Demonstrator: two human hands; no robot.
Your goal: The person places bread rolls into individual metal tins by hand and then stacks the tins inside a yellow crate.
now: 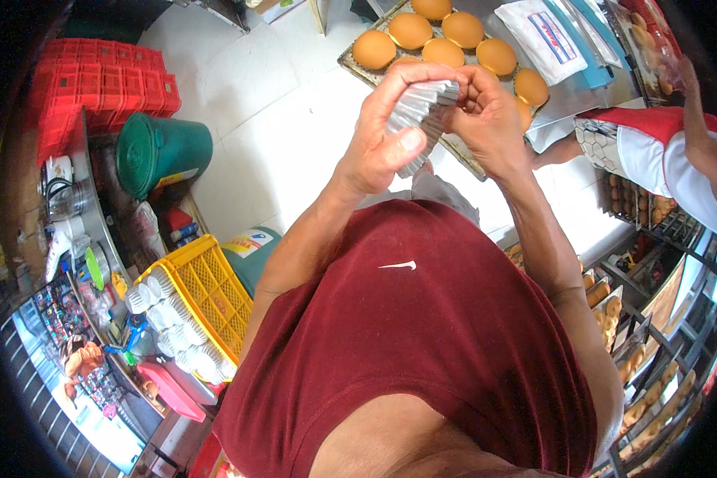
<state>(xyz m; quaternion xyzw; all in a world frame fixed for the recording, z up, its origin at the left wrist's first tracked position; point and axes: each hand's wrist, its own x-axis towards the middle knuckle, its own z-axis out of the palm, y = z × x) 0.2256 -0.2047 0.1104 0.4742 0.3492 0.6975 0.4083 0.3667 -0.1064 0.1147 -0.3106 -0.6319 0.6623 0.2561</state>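
Note:
My left hand (373, 146) curves around a silvery fluted baking cup (415, 110), with the thumb along its near side. At the cup's far rim, the bent fingers of my right hand (493, 122) grip the edge; the fingertips are partly hidden. Whether it is one cup or a nested stack, I cannot tell. Just beyond my hands lies a baking tray (351, 67), angled across the view. Several round golden-brown buns (410, 31) rest on it, some partly covered by my hands.
A yellow crate (209, 287) at left holds several stacks of fluted cups (179, 325). Near it stand a green lidded bin (167, 152) and red crates (107, 77). At right, a co-worker's arm (696, 131) reaches over bread, beside a plastic bag (541, 39). Bread racks (651, 352) stand lower right.

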